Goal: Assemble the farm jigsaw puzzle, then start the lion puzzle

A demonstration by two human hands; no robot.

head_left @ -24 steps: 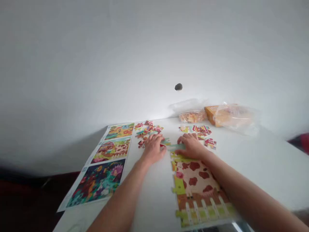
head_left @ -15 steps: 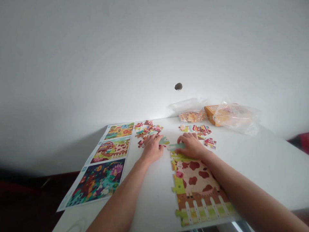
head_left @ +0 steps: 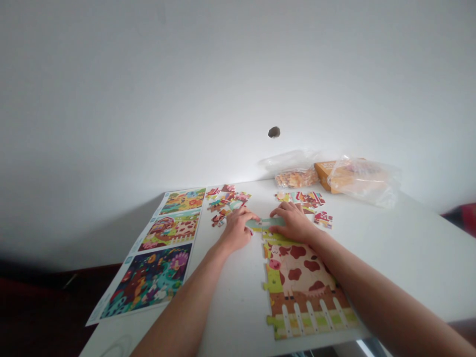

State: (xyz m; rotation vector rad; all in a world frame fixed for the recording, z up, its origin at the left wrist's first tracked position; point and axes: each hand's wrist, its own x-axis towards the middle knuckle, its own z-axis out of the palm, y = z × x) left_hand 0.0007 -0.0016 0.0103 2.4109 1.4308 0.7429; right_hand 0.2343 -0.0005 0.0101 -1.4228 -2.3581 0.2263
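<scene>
A partly joined jigsaw puzzle [head_left: 301,272] with a spotted cow and a white fence lies flat on the white table. My left hand [head_left: 238,228] is closed on a pale green and yellow puzzle piece [head_left: 254,226] at the puzzle's upper left corner; the piece meets or nearly touches the edge there. On the puzzle's top row, my right hand [head_left: 293,221] grips it, thumb and fingers on either side of a pale blue strip. The right palm hides part of that row.
Loose puzzle pieces [head_left: 223,201] lie behind my left hand, and more pieces [head_left: 323,218] behind my right. A picture sheet [head_left: 156,230] lies at left. At the back are a bag of pieces [head_left: 295,177] and an orange box [head_left: 327,173] under clear plastic.
The piece in my left hand has turned and come in against the puzzle's upper left corner. The puzzle has shifted slightly. My right hand has stayed on the top row.
</scene>
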